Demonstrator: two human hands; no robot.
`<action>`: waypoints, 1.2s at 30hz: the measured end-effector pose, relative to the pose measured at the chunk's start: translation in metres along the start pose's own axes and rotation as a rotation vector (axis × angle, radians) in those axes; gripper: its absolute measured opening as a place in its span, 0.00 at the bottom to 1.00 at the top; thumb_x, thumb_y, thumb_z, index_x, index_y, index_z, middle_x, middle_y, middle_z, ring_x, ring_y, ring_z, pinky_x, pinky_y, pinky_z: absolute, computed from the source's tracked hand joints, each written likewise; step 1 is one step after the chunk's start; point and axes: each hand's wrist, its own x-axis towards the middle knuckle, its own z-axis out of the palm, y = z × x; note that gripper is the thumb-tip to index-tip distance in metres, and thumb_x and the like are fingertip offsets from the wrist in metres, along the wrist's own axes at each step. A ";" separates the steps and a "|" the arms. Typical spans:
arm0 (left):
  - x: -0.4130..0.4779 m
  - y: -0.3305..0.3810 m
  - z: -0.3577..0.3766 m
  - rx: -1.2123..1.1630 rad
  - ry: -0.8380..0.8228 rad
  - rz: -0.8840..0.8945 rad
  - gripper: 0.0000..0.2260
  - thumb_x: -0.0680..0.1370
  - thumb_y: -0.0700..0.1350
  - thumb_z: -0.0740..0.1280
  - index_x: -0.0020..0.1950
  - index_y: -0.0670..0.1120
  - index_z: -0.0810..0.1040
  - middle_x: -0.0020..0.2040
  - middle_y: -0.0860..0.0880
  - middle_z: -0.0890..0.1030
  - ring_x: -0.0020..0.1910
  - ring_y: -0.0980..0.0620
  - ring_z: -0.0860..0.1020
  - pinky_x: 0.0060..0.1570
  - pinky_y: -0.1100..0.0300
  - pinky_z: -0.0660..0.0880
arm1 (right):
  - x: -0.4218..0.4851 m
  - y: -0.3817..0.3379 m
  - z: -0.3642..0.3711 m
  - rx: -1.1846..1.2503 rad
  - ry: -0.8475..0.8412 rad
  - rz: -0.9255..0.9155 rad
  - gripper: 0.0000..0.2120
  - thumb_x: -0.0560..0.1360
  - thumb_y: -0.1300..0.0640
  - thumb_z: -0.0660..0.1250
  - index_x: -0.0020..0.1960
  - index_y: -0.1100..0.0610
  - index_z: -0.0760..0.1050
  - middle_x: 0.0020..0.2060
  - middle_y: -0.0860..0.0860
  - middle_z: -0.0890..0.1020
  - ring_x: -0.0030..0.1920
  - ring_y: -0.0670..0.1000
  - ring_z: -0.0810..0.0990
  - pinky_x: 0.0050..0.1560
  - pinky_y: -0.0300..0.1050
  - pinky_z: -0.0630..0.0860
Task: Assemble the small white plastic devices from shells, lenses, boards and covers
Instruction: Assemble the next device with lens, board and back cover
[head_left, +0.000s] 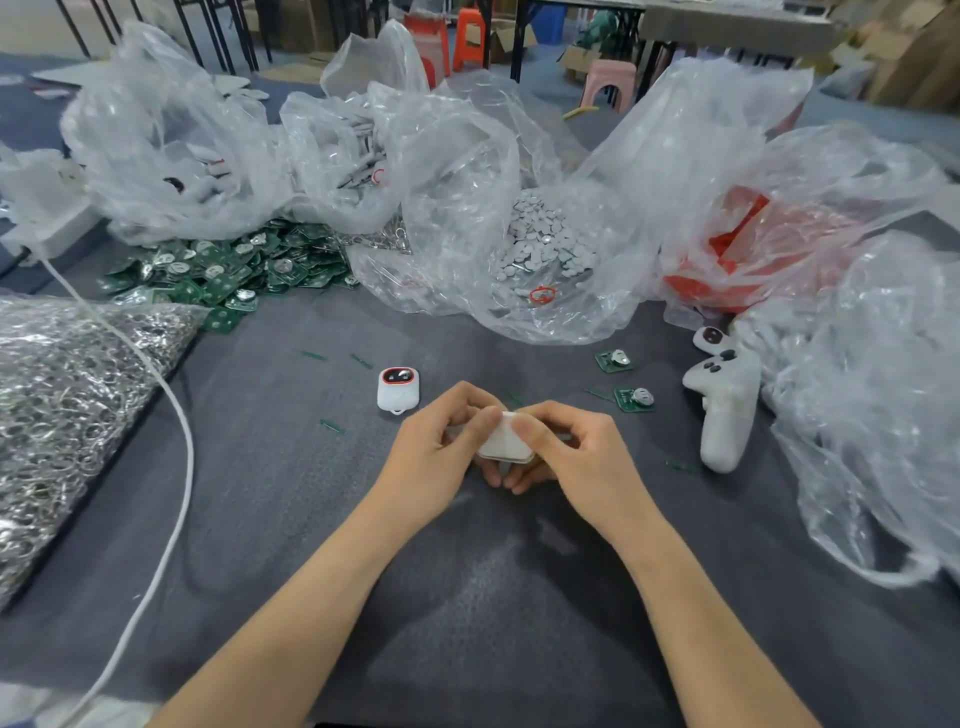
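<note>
- Hands meet above the middle of the grey surface (467, 597): the left hand (441, 447) and the right hand (576, 452) share one small white device (505, 441).
- Each grip is clamped on it, thumbs pressing its flat upper face and curled fingers beneath.
- Just left of the hands, a finished device (397, 391) with a red-ringed dark window lies flat.
- To the right lie two loose boards (614, 359), green, each carrying a round metal cell, and beyond them a white handset (724, 415).
- Farther back are a heap of green boards (228, 265), a clear bag of white discs (545, 244) and, at far left, a bag of metal rings (62, 395).
- A white cable (181, 415) crosses the left side.
</note>
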 end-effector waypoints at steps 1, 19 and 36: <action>0.000 0.001 0.000 -0.012 0.006 0.003 0.09 0.78 0.46 0.63 0.47 0.41 0.76 0.32 0.46 0.81 0.27 0.50 0.79 0.31 0.63 0.75 | 0.000 0.001 0.002 0.010 0.023 0.000 0.06 0.77 0.58 0.67 0.47 0.60 0.81 0.32 0.57 0.83 0.31 0.56 0.82 0.31 0.45 0.79; -0.001 0.002 -0.006 -0.138 -0.076 -0.144 0.17 0.71 0.39 0.73 0.58 0.47 0.77 0.53 0.47 0.84 0.50 0.50 0.83 0.52 0.60 0.78 | 0.000 -0.001 -0.011 0.011 -0.018 -0.024 0.13 0.72 0.68 0.70 0.53 0.54 0.79 0.44 0.54 0.84 0.33 0.54 0.83 0.36 0.42 0.80; -0.002 0.005 -0.008 -0.140 -0.151 -0.179 0.19 0.72 0.32 0.72 0.59 0.48 0.77 0.55 0.49 0.84 0.52 0.51 0.83 0.52 0.63 0.77 | -0.005 -0.005 -0.012 -0.487 0.115 -0.244 0.17 0.70 0.47 0.70 0.53 0.56 0.82 0.42 0.40 0.81 0.44 0.38 0.80 0.44 0.26 0.71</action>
